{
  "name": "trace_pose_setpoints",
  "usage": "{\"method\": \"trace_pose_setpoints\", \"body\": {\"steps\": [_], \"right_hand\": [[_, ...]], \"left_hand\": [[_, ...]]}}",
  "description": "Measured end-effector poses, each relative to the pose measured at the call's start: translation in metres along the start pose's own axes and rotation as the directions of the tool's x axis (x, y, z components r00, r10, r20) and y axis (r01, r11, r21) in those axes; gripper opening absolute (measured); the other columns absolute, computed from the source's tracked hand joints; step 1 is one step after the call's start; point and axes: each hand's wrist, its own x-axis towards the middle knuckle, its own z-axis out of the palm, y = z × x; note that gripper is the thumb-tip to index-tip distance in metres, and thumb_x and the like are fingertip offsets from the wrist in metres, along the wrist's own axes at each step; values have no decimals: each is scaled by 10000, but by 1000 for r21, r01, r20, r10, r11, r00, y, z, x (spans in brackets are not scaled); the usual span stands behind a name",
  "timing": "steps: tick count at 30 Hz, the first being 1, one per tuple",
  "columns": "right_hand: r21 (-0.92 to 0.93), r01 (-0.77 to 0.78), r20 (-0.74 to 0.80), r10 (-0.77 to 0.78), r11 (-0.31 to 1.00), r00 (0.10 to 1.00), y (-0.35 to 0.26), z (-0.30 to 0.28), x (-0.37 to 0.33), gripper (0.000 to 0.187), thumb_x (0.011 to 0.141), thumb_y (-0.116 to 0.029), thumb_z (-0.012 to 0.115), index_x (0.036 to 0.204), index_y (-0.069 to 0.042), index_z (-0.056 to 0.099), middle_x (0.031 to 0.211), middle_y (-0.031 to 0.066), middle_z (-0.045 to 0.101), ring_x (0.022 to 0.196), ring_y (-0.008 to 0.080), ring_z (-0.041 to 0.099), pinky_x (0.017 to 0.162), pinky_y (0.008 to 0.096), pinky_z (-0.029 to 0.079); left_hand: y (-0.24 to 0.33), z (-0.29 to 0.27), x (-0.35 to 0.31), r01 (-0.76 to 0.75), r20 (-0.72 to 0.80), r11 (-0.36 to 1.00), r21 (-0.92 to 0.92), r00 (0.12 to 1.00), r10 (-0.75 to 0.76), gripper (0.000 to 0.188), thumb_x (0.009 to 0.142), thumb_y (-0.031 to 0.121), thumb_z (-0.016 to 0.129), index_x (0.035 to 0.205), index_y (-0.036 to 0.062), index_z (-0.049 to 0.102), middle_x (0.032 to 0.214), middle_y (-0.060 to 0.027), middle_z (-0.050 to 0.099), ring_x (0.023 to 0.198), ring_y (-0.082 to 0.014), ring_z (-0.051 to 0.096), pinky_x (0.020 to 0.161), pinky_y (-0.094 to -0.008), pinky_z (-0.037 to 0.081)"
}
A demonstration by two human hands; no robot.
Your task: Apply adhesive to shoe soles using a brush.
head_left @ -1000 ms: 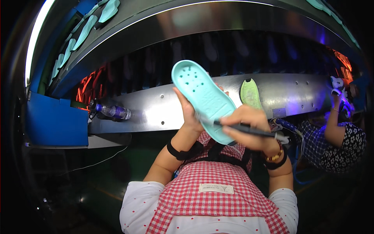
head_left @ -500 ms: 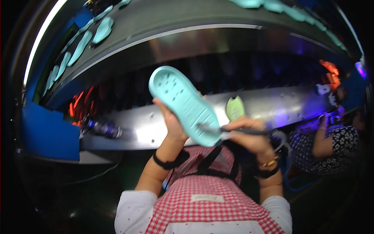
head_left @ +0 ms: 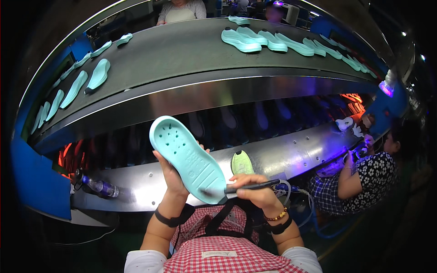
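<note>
A turquoise shoe sole [head_left: 185,157] is in my left hand [head_left: 172,178], tilted with its holed end up and to the left. The thumb lies along its left edge, and fingertips show past its right edge. My right hand [head_left: 258,194] grips a dark-handled brush [head_left: 255,185]. The brush tip, a little blurred, lies against the ridged inner face at the sole's lower end. Just beyond my right hand, a pale green sole-shaped piece [head_left: 241,164] with a dark notch at its top rests on the metal ledge [head_left: 136,182].
Several turquoise soles [head_left: 241,41] lie on the dark conveyor belt [head_left: 168,54]. A plastic bottle [head_left: 101,187] lies at the ledge's left. Orange glows show at both ends beneath the belt. A co-worker [head_left: 359,177] sits at right, near hoses [head_left: 314,218]; another person [head_left: 182,11] is across the belt.
The view has tilted up, showing more of the belt and the people. The sole and both hands appear lower and further left. The brush stays at the sole's lower end.
</note>
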Motion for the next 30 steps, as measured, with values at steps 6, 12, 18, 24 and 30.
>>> {"method": "trace_pose_setpoints", "body": {"steps": [6,12,18,24,30], "right_hand": [[612,-53,-87,134,789,987,14,18,7,139,817,16,510,951,50,529,969,179,578,921,233,575,828,412,491],[345,-68,-190,141,936,972,19,35,-5,149,790,35,544,938,27,563,974,145,592,911,179,566,824,272,440],[-266,118,-176,-169,957,970,-9,25,6,183,725,60,595,906,36,598,928,145,613,862,184,588,786,283,461],[-236,79,-54,-94,968,994,-23,23,20,156,703,64,614,857,43,608,905,154,619,840,181,601,756,276,472],[-314,237,244,-163,919,956,-27,25,27,182,675,77,623,850,31,617,890,156,625,838,215,608,774,289,469]], "left_hand": [[-16,22,-36,107,-43,985,-135,993,-113,693,865,561,200,1289,22,305,1245,-172,421,1086,-370,461,964,-468,337],[-21,-1,-43,143,-101,988,57,985,-137,671,864,536,197,1295,35,312,1236,-173,434,1085,-335,475,957,-503,333],[-17,7,-25,182,-113,961,-208,972,-208,618,880,472,224,1289,21,326,1251,-195,419,1087,-383,460,940,-528,332],[-13,6,-20,168,-152,972,-165,969,-193,610,875,476,251,1282,32,347,1233,-200,435,1081,-386,466,946,-525,331],[-11,-5,-18,203,0,935,-291,977,-212,609,875,468,271,1280,19,344,1224,-201,444,1084,-380,465,952,-521,321]]}}
